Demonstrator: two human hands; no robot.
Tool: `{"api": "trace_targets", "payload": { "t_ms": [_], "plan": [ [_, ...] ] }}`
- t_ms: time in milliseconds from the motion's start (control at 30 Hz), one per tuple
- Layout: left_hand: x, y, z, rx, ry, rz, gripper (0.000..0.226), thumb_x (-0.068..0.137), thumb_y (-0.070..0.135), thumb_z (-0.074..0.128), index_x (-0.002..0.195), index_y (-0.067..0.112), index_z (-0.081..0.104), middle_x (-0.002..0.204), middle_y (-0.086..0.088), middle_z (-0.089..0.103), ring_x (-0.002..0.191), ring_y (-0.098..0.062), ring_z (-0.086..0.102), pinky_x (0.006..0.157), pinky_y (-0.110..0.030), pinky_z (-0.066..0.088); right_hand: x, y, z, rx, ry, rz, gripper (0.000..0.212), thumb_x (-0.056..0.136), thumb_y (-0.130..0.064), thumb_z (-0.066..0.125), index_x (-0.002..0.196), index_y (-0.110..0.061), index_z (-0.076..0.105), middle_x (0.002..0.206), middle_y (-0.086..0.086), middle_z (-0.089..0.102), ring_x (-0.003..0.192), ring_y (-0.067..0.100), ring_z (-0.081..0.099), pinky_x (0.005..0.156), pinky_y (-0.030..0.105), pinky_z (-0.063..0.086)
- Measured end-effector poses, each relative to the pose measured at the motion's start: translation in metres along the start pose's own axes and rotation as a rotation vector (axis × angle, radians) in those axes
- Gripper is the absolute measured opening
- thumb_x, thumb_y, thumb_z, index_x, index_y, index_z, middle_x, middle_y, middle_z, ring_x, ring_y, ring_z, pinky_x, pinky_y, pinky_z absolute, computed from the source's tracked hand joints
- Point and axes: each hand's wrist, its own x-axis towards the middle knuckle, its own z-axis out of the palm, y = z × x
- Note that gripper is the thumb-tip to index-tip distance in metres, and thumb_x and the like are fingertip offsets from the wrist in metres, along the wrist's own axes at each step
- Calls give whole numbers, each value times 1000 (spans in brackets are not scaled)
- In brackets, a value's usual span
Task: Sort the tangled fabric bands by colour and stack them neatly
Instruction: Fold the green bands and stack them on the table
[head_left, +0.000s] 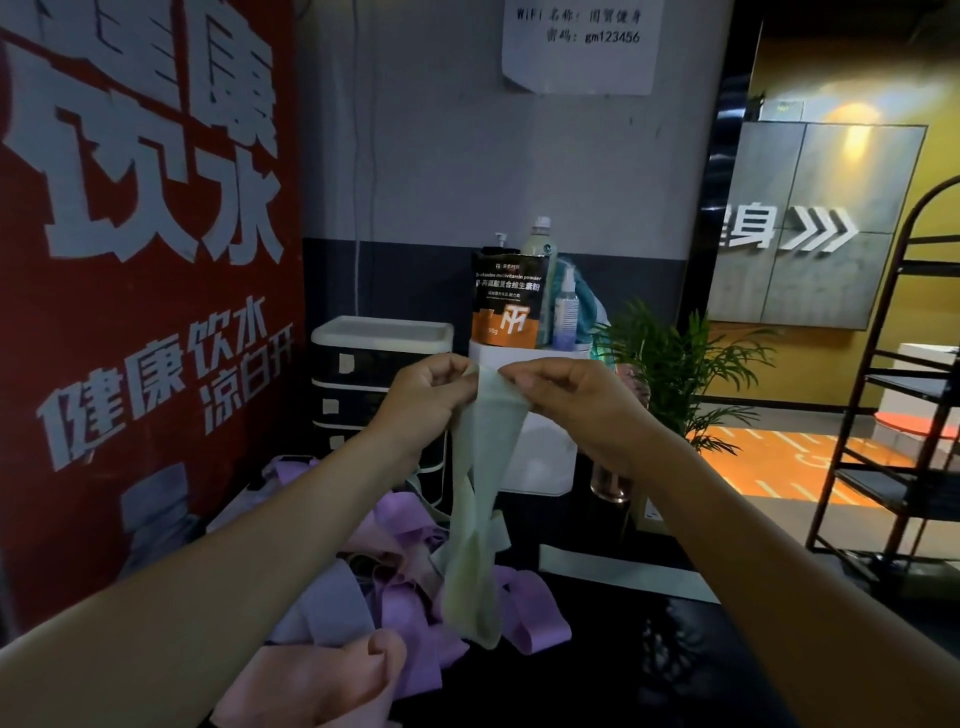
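Head view: a pale green band (480, 499) is held up at chest height, pinched along its top edge by the left hand (423, 397) and the right hand (569, 400), knuckles nearly touching. It hangs limp and twisted, its lower loop reaching the tangled pile (410, 577) of purple and pink bands on the dark counter (675, 649). One flat pale band (618, 569) is laid apart to the right.

The band is judged light, soft and stretchy; hold is best taken at the top edge, hands spread to flatten it.

Behind, a white tub (540, 457) is seen holding a powder pouch (506, 299) and bottles; drawers (363, 384) are closed, contents hidden.
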Motion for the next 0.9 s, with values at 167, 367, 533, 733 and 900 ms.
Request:
{"api": "trace_targets", "payload": {
  "t_ms": [167, 367, 533, 733, 900],
  "plan": [
    [-1, 2, 5, -39, -54, -39, 10, 88, 15, 61, 79, 17, 63, 74, 0, 63, 68, -13, 57, 66, -26, 47, 1, -4, -1, -213, 100, -55, 11, 87, -8, 62, 93, -15, 68, 99, 16, 67, 77, 9, 55, 68, 12, 49],
    [-3, 3, 4, -73, -29, -77, 12, 91, 17, 56, 84, 16, 64, 79, -3, 65, 76, -17, 61, 75, -33, 50, -1, -2, 2, -419, 51, -149, 28, 82, -23, 69, 110, -23, 65, 106, -7, 61, 92, 7, 56, 80, 11, 44],
    [-5, 2, 6, 0, -78, -65, 12, 93, 20, 55, 88, 15, 64, 86, -7, 66, 76, -17, 60, 74, -33, 49, -1, -4, 6, -576, 216, -264, 16, 89, -23, 61, 98, -15, 72, 93, 0, 69, 79, 6, 55, 69, 10, 39],
    [-19, -18, 3, 174, -331, -67, 14, 84, 6, 65, 95, 16, 64, 86, 0, 69, 76, -11, 66, 69, -25, 53, 5, -6, -1, -476, 461, -184, 22, 92, -20, 57, 86, -2, 69, 86, 16, 67, 78, 24, 59, 74, 34, 50],
    [-23, -57, -13, 391, -432, -134, 17, 79, 7, 72, 87, 21, 67, 93, -6, 71, 86, -17, 66, 78, -36, 54, 3, 6, -16, -446, 573, -100, 23, 92, -21, 58, 85, -2, 70, 84, 14, 67, 81, 28, 61, 75, 40, 51]
  ]
}}
